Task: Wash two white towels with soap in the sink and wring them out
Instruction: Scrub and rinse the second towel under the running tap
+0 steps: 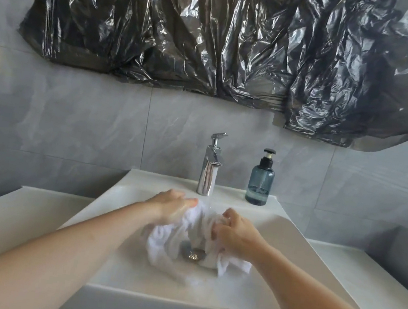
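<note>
Currently both hands, left (173, 209) and right (232, 233), grip towel (171, 246) in sink (291, 234); tap (210, 165) at 12 o'clock, apparently running.

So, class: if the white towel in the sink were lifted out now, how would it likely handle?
Probably floppy: the white towel bunches and droops between the left hand and right hand. Likely heavy for its size and dripping, since it sits under the faucet in the sink.
</note>
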A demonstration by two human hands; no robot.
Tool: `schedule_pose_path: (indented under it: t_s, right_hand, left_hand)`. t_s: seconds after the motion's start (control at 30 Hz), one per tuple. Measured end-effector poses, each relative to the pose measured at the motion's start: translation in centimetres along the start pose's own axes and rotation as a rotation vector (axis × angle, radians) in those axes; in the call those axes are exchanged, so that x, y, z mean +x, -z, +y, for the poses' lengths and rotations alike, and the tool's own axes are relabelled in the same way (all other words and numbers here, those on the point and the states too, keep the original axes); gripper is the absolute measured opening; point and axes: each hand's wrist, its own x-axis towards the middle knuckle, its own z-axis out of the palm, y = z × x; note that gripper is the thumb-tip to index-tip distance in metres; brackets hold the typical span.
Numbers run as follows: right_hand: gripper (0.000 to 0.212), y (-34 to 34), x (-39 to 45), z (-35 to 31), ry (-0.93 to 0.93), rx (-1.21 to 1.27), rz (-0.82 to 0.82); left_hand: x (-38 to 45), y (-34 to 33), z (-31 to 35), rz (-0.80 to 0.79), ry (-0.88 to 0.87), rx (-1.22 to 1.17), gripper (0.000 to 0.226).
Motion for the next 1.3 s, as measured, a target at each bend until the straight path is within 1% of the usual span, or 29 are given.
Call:
schedule_pose_path:
  t_s: [0.07, 0.1, 0.17, 0.23, 0.3, 0.33, 0.4, 0.47, 0.5, 0.53, 0.57, 0.6, 0.67, 0.7, 0.73, 0.77, 0.83, 0.87, 0.9, 0.97, 1.0, 1.07, 1.1, 1.13, 1.17, 1.2, 1.23, 1.27, 1.3]
  right_hand:
    - [0.034, -0.1, 0.0, 0.3, -0.01, -0.099, -0.091]
    - [0.038, -0.2, -0.1, 0.4, -0.005, -0.125, -0.118]
    - [0.05, -0.2, 0.0, 0.6, 0.003, -0.139, -0.152]
    - [0.072, -0.2, -0.2, 0.8, 0.004, -0.211, -0.214]
    - [0.09, -0.6, -0.4, 0.8, 0.016, -0.278, -0.255]
    - [0.094, -0.7, -0.3, 0.9, 0.022, -0.281, -0.249]
    - [0.088, -1.0, -0.2, 1.0, 0.02, -0.265, -0.224]
    - [0.066, -1.0, 0.0, 1.2, 0.034, -0.225, -0.205]
    - [0.05, -1.0, 0.2, 1.2, 0.06, -0.167, -0.188]
    - [0.031, -1.0, 0.3, 1.2, 0.088, -0.071, -0.161]
    - [0.018, -0.9, 0.4, 1.1, 0.104, 0.053, -0.128]
    - [0.016, -0.9, 0.4, 0.9, 0.107, 0.172, -0.088]
    - [0.019, -0.6, 0.6, 0.4, 0.083, 0.383, -0.009]
    - [0.019, -0.6, 0.7, 0.1, 0.073, 0.472, 0.027]
    - [0.018, -0.5, 0.8, -0.2, 0.077, 0.551, 0.057]
    - [0.017, -0.5, 0.9, -0.4, 0.09, 0.632, 0.076]
    - [0.014, -0.2, 0.8, -1.2, 0.125, 0.76, 0.108]
    - [0.014, -0.1, 0.6, -1.7, 0.139, 0.789, 0.137]
    - [0.015, 0.0, 0.5, -2.3, 0.145, 0.793, 0.177]
    - [0.021, -0.1, 0.1, -3.3, 0.147, 0.744, 0.27]
    - [0.024, -0.4, -0.2, -3.8, 0.144, 0.712, 0.304]
    - [0.022, -1.5, -1.1, -4.5, 0.15, 0.637, 0.332]
    - [0.022, -2.2, -1.6, -4.7, 0.169, 0.571, 0.338]
    - [0.022, -2.5, -2.0, -4.8, 0.193, 0.499, 0.338]
    - [0.02, -2.4, -2.1, -4.9, 0.213, 0.45, 0.34]
    - [0.017, -2.0, -1.8, -5.0, 0.222, 0.419, 0.368]
    - [0.015, -1.3, -1.2, -4.9, 0.211, 0.394, 0.423]
    - [0.015, -0.5, -0.6, -5.0, 0.193, 0.381, 0.486]
    - [0.016, 0.1, -0.1, -5.1, 0.16, 0.368, 0.524]
  left_hand:
    - [-1.1, 0.4, -1.1, -0.064, 0.071, 0.324, 0.061]
    - [-1.6, 0.6, -1.4, -0.096, 0.078, 0.407, 0.072]
    - [-2.9, 1.1, -1.6, -0.195, 0.053, 0.475, 0.108]
    - [-3.8, 1.4, -1.6, -0.341, 0.049, 0.546, 0.14]
    - [-4.1, 1.3, -1.8, -0.414, 0.069, 0.649, 0.157]
    - [-4.0, 1.0, -2.0, -0.417, 0.076, 0.682, 0.158]
    - [-3.3, 0.3, -2.2, -0.369, 0.067, 0.683, 0.148]
    - [-2.7, -0.6, -2.5, -0.28, 0.023, 0.665, 0.123]
    - [-2.3, -0.9, -2.7, -0.225, -0.024, 0.651, 0.103]
    - [-1.8, -1.2, -2.9, -0.169, -0.071, 0.649, 0.077]
    - [-1.8, -1.3, -2.8, -0.12, -0.118, 0.652, 0.054]
    - [-1.7, -1.2, -2.5, -0.074, -0.142, 0.65, 0.038]
    - [-1.3, -0.7, -1.8, 0.046, -0.148, 0.573, 0.023]
    - [-1.2, -0.6, -1.2, 0.121, -0.132, 0.494, 0.017]
    - [-0.8, -0.7, -0.5, 0.191, -0.089, 0.376, 0.016]
    - [-0.2, -0.8, 0.2, 0.244, -0.025, 0.217, 0.02]
    - [0.6, -1.2, 1.9, 0.282, 0.093, -0.225, 0.036]
    - [1.1, -1.5, 2.6, 0.281, 0.112, -0.435, 0.041]
    - [1.5, -1.9, 3.2, 0.252, 0.129, -0.593, 0.042]
    - [1.9, -2.6, 3.9, 0.124, 0.175, -0.822, 0.039]
    - [1.9, -2.8, 3.9, 0.071, 0.199, -0.89, 0.041]
    - [1.6, -3.1, 3.3, -0.059, 0.186, -0.969, 0.051]
    - [1.8, -3.3, 2.8, -0.113, 0.175, -0.953, 0.053]
    - [1.8, -3.2, 2.6, -0.147, 0.158, -0.934, 0.049]
    - [1.7, -3.2, 2.6, -0.151, 0.142, -0.921, 0.038]
    - [1.8, -3.2, 2.7, -0.123, 0.109, -0.914, 0.026]
    - [1.9, -3.3, 2.9, -0.076, 0.099, -0.929, 0.02]
    - [1.9, -3.4, 3.3, -0.041, 0.092, -0.951, 0.018]
    - [1.8, -3.5, 3.8, -0.025, 0.092, -0.967, 0.023]
